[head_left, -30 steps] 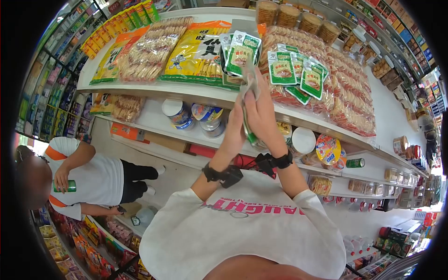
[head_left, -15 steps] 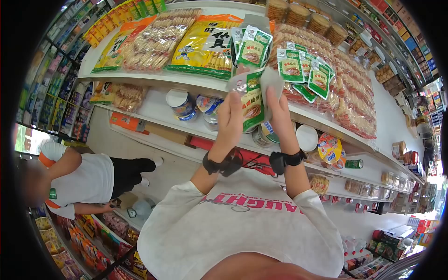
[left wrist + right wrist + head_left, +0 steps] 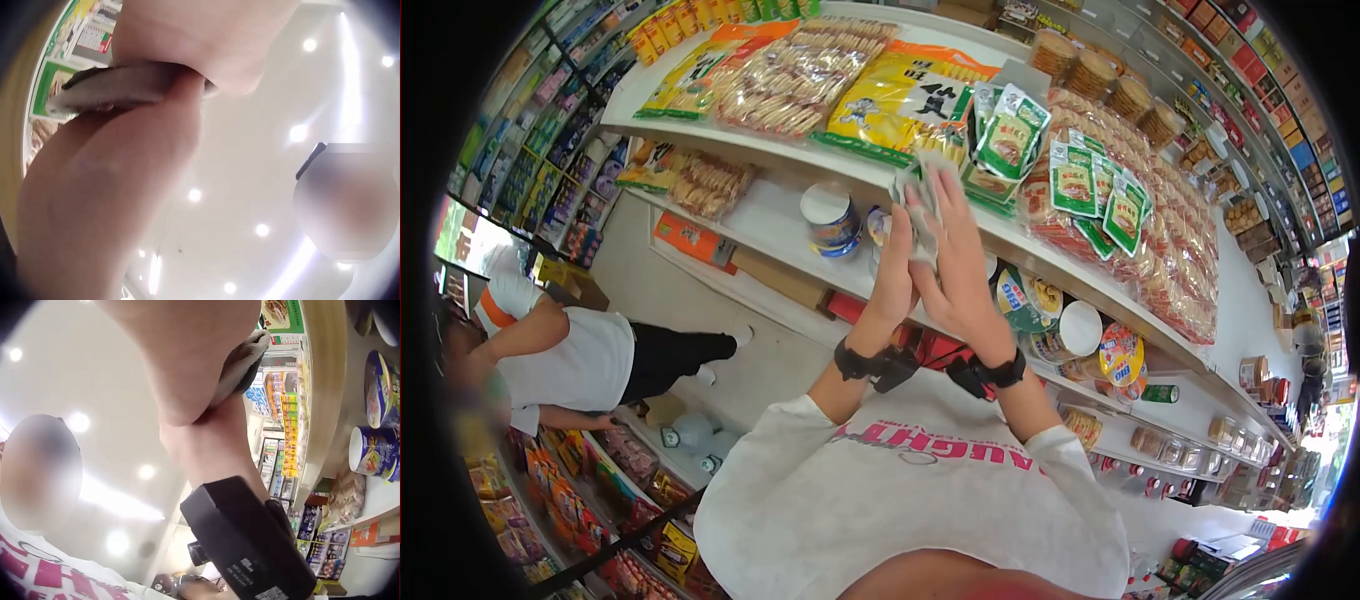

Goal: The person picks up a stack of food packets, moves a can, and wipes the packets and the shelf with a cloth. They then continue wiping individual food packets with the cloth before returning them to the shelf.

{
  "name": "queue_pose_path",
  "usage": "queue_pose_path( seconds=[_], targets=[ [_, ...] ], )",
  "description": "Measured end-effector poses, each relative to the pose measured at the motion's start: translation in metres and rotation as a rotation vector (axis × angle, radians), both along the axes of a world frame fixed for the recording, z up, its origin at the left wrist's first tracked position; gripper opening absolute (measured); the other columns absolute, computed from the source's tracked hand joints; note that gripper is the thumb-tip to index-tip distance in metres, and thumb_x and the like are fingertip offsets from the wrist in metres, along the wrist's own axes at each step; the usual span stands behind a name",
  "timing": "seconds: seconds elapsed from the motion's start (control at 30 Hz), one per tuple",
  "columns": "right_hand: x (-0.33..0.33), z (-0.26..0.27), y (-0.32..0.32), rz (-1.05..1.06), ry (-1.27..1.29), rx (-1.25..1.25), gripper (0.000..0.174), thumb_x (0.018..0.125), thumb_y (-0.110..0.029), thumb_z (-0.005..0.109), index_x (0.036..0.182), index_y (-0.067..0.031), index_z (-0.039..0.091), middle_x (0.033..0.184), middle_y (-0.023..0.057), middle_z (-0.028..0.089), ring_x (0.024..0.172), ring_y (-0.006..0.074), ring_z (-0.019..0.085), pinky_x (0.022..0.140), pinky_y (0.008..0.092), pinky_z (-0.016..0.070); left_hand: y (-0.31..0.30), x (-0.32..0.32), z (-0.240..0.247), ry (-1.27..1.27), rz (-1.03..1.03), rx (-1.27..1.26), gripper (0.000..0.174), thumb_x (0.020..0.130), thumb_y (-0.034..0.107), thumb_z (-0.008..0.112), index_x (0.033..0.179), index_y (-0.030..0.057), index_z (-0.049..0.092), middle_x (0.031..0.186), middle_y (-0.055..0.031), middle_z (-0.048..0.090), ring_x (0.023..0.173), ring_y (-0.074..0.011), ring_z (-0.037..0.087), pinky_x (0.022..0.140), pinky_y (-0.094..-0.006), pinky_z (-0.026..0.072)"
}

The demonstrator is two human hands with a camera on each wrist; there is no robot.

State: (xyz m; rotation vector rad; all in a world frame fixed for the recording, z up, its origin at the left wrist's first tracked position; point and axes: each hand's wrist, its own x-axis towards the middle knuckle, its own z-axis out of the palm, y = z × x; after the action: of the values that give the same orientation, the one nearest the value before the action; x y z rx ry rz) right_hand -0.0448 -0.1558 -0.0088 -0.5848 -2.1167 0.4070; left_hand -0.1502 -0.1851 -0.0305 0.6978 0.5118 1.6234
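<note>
In the head view, my left hand (image 3: 892, 278) and right hand (image 3: 962, 268) press palm to palm with fingers straight. A greyish-white cloth (image 3: 924, 222) lies between them, with a bit of green and white packet showing near the fingertips. Both wrist views show the cloth (image 3: 128, 89) as a thick fold between the palms; in the right wrist view the cloth (image 3: 249, 357) has a dark edge. How much of the packet is covered cannot be told. Beyond the fingertips, green and white packets (image 3: 1012, 135) stand in a container; more packets (image 3: 1076, 182) lie on bagged crackers.
The upper shelf's edge (image 3: 800, 158) runs past my hands, bearing a yellow snack bag (image 3: 900, 100). Tubs (image 3: 830, 218) and bowl noodles (image 3: 1120, 355) fill the shelf below. At the left a person in a white shirt (image 3: 580, 355) stands by low snack racks.
The packet was visible between my parted hands half a second ago; now the palms have closed over it and the cloth. The view has shifted, and the other person's posture differs.
</note>
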Motion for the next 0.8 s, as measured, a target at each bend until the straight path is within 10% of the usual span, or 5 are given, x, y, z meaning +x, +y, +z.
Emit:
queue_pose_path(
  seconds=[0.17, 0.33, 0.47, 0.8],
  targets=[
    [-0.036, 0.002, 0.021, -0.020, 0.069, -0.031, 0.056, 0.089, -0.008, 0.059, 0.144, -0.0035, 0.047, 0.155, 0.0239, 0.036, 0.145, 0.0453, 0.031, 0.117, 0.0501, 0.0288, -0.006, -0.023, -0.001, 0.070, 0.186, 0.094, 0.056, 0.109, 0.043, 0.035, 0.149, 0.0036, 0.038, 0.144, -0.0091, 0.049, 0.128, -0.0175, 0.050, 0.107, -0.0344, 0.0403],
    [-0.059, -0.021, 0.011, 0.134, 0.184, -0.495, 0.049, 0.097, -0.011, 0.061, 0.141, 0.0046, 0.046, 0.133, 0.0230, 0.060, 0.125, 0.0248, 0.058, 0.104, 0.0318, 0.0425, -0.020, -0.064, -0.012, 0.389, 0.723, -0.166, 0.039, 0.106, 0.034, 0.051, 0.113, -0.0016, 0.067, 0.099, -0.0043, 0.071, 0.085, -0.0059, 0.063, 0.073, -0.0224, 0.0502],
    [-0.062, -0.017, 0.002, 0.218, 0.129, -0.818, 0.047, 0.094, -0.015, 0.068, 0.135, 0.0041, 0.052, 0.116, 0.0094, 0.067, 0.104, 0.0114, 0.059, 0.094, 0.0284, 0.0472, -0.024, -0.098, -0.016, 0.091, 0.602, -0.171, 0.041, 0.105, 0.035, 0.054, 0.111, -0.0037, 0.067, 0.102, -0.0065, 0.071, 0.086, -0.0092, 0.066, 0.074, -0.0251, 0.0522],
    [-0.060, -0.030, -0.015, 0.130, 0.147, -1.089, 0.033, 0.092, -0.021, 0.073, 0.115, 0.0005, 0.064, 0.102, 0.0032, 0.069, 0.090, 0.0074, 0.059, 0.080, 0.0281, 0.0497, -0.024, -0.106, -0.030, 0.005, 0.543, -0.228, 0.040, 0.105, 0.035, 0.055, 0.113, -0.0025, 0.066, 0.103, -0.0070, 0.071, 0.088, -0.0117, 0.068, 0.077, -0.0276, 0.0545]
  ],
)
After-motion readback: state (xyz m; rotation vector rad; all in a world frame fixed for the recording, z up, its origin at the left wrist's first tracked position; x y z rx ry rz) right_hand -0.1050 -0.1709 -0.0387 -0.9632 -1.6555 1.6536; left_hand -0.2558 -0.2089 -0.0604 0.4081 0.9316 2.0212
